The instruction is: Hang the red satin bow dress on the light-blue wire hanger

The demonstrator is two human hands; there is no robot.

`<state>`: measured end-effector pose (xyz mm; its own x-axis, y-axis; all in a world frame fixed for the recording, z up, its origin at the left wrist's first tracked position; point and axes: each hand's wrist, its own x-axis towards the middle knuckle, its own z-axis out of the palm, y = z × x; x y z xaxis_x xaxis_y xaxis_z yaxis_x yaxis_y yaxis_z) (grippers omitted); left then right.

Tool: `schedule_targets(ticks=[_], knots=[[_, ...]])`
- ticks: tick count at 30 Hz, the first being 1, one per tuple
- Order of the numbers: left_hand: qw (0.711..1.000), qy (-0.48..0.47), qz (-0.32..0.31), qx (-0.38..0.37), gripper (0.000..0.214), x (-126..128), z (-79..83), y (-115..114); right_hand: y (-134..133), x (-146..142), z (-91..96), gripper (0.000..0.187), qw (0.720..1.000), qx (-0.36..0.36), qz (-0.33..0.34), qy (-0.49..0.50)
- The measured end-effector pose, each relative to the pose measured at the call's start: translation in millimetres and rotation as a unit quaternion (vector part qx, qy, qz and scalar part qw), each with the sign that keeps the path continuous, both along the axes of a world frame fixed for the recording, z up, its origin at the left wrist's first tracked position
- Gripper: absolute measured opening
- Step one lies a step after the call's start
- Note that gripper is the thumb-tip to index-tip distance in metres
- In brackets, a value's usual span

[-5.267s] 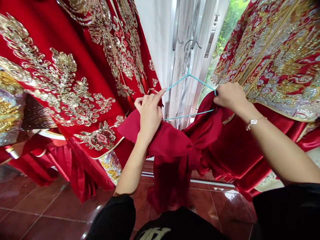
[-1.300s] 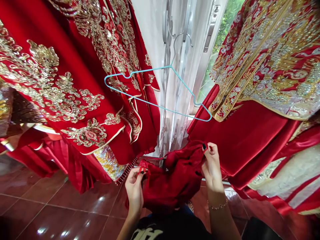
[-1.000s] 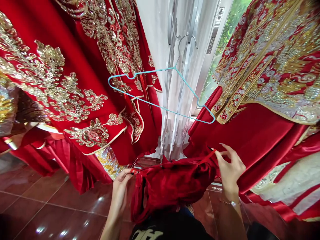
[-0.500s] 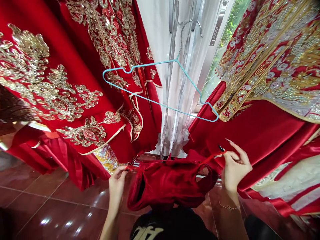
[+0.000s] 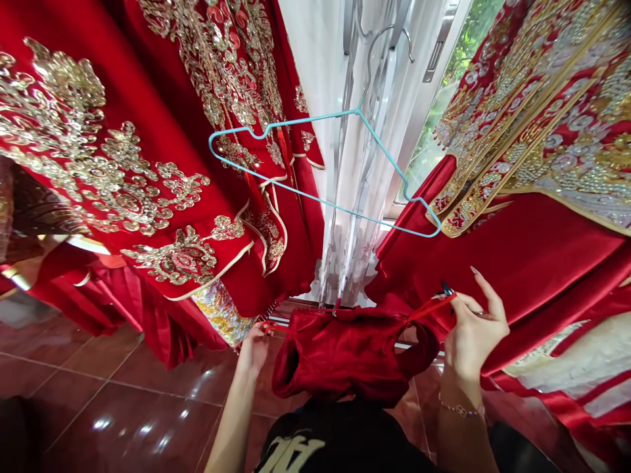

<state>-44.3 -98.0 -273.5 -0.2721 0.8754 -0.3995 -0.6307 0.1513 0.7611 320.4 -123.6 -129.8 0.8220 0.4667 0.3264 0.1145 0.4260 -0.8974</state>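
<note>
— Down off the blue wire hanger comes the red satin garment: five seconds back it hung on that wire, and now it sags low between both hands, just above the person's black top.
— How do the hands grip it?
— Closed in a pinch, the left hand has a thin red strap at the garment's left corner. At the far corner the right hand nips the other strap between thumb and forefinger, its remaining fingers fanned loose. On that wrist sits a bracelet.
— Are both straps taut?
— That right one is. Its partner is small and partly hidden, so I can't be sure.
— And farther off?
— Glossy brown floor tiles lie underneath. Above the hands the hanger hangs bare and tilted, in front of a white curtain. Beside it hang a left embroidered robe and a right embroidered robe, red with gold work.
</note>
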Motion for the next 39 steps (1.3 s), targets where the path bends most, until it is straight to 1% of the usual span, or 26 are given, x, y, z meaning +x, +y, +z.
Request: schedule_targets(ticks=[3, 5, 8, 11, 14, 15, 17, 19, 22, 24, 26, 28, 31, 33, 35, 37, 39], knots=[[0.999, -0.017, -0.03, -0.023, 0.016, 6.4, -9.0, -6.5, -3.6, 2.8, 0.0, 0.078, 0.997, -0.028, 0.069, -0.007], [0.997, -0.038, -0.055, -0.044, 0.017, 10.0, -13.7, -11.8, -4.6, 3.7, 1.3, 0.079, 0.995, -0.037, 0.092, -0.019], [0.991, -0.073, -0.085, -0.073, 0.029, 11.4, -17.6, -16.5, -1.1, 4.2, 7.6, 0.078, 0.997, -0.011, 0.055, -0.054], [0.983, -0.104, -0.123, -0.088, 0.035, 6.4, -15.3, -16.5, 8.7, 5.2, 21.9, 0.086, 0.994, 0.029, 0.009, -0.109], [0.974, -0.145, -0.168, -0.051, 0.037, 0.0, -5.1, -15.1, 22.1, 9.4, 45.2, 0.096, 0.983, 0.069, -0.008, -0.169], [0.973, -0.152, -0.171, -0.027, 0.041, -1.1, 0.1, -15.1, 26.6, 11.5, 54.4, 0.097, 0.979, 0.083, -0.011, -0.188], [0.978, -0.139, -0.156, 0.023, 0.049, -0.8, 13.1, -16.3, 35.3, 16.1, 73.5, 0.097, 0.97, 0.102, 0.002, -0.22], [0.983, -0.103, -0.139, 0.061, 0.051, 2.1, 28.3, -19.2, 43.3, 20.4, 91.3, 0.1, 0.962, 0.114, 0.042, -0.246], [0.987, -0.047, -0.116, 0.105, 0.045, 7.7, 50.3, -25.2, 55.2, 24.7, 111.8, 0.104, 0.946, 0.115, 0.128, -0.275], [0.986, -0.025, -0.104, 0.125, 0.043, 10.0, 61.2, -28.8, 64.1, 24.4, 120.6, 0.109, 0.937, 0.098, 0.187, -0.278], [0.986, -0.013, -0.096, 0.134, 0.044, 10.4, 68.1, -31.6, 73.8, 20.6, 126.6, 0.116, 0.933, 0.075, 0.23, -0.267], [0.987, -0.005, -0.089, 0.136, 0.046, 9.3, 71.6, -33.6, 83.8, 14.0, 131.1, 0.124, 0.934, 0.054, 0.251, -0.248], [0.987, 0.003, -0.081, 0.139, 0.046, 6.2, 73.0, -36.1, 97.2, 5.3, 136.2, 0.129, 0.932, 0.035, 0.281, -0.226], [0.987, 0.008, -0.08, 0.139, 0.044, 4.7, 72.2, -38.3, 103.6, 3.8, 137.9, 0.129, 0.925, 0.029, 0.308, -0.221], [0.987, 0.015, -0.088, 0.132, 0.042, 5.1, 69.2, -40.8, 108.1, 5.0, 137.8, 0.121, 0.912, 0.004, 0.345, -0.224], [0.987, 0.025, -0.101, 0.124, 0.041, 7.9, 63.8, -43.2, 111.6, 5.9, 135.6, 0.103, 0.891, -0.048, 0.387, -0.235], [0.985, 0.028, -0.116, 0.121, 0.042, 12.4, 57.4, -45.3, 115.5, 4.2, 130.7, 0.084, 0.872, -0.099, 0.41, -0.25]])
